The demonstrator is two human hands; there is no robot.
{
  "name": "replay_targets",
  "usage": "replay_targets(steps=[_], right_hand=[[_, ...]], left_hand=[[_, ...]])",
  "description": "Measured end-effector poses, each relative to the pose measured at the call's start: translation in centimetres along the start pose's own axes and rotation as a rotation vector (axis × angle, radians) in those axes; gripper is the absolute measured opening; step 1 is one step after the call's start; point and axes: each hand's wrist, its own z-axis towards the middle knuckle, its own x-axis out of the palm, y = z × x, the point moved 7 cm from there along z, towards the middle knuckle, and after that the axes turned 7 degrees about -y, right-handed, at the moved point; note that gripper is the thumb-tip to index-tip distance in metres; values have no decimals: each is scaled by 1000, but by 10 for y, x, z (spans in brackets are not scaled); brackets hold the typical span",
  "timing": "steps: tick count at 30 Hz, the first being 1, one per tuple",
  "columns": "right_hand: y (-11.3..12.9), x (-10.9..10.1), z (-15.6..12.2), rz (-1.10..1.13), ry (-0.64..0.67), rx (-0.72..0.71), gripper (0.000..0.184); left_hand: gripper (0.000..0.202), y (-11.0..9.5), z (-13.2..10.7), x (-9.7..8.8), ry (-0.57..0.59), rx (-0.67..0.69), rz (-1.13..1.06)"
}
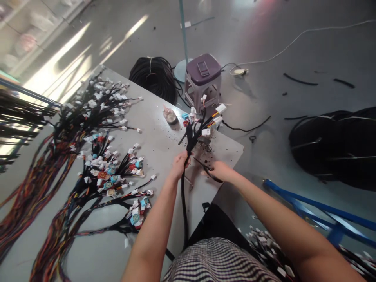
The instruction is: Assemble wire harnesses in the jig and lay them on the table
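Note:
My left hand (pixel 179 165) is closed round the black sleeved trunk of a wire harness (pixel 190 137), held upright over the grey table (pixel 152 141). Its branches fan out above my fist and end in white, blue and red connectors (pixel 216 113). The trunk hangs down from my fist toward my lap. My right hand (pixel 219 170) rests at the table's corner, fingers closed on a thin black branch (pixel 210 173) that curves out from the harness.
Piles of finished harnesses (pixel 100 164) with coloured wires cover the table's left half. A small bottle (pixel 169 115) stands near the far edge. On the floor are a purple stool (pixel 203 76), black cable coils (pixel 154 76), a black bundle (pixel 337 145) and a blue frame (pixel 317 211).

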Motion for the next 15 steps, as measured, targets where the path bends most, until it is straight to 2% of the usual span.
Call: replay_targets(steps=[2,3,6,8,10,13,15], right_hand=[[-2,-2,-11,-115,-77,-71,32],[3,-4,-18,-60,-135,-118,30],[30,-13,-45,398,-353,-318,50],[47,-14,-63,655,-445,-402,59],[55,-10,-74,759,-518,-387,64],[47,-10,-88,822,-730,-294,68],[44,-8,-102,846,-869,-296,68]], left_hand=[[64,-12,-15,6,112,10,10],[63,-18,-24,9,150,19,23],[61,-29,-52,23,250,79,103],[61,-30,-71,32,307,111,152],[64,-21,-91,36,358,66,154],[68,-2,-125,30,417,-92,111],[68,-1,-150,19,376,-67,107]])
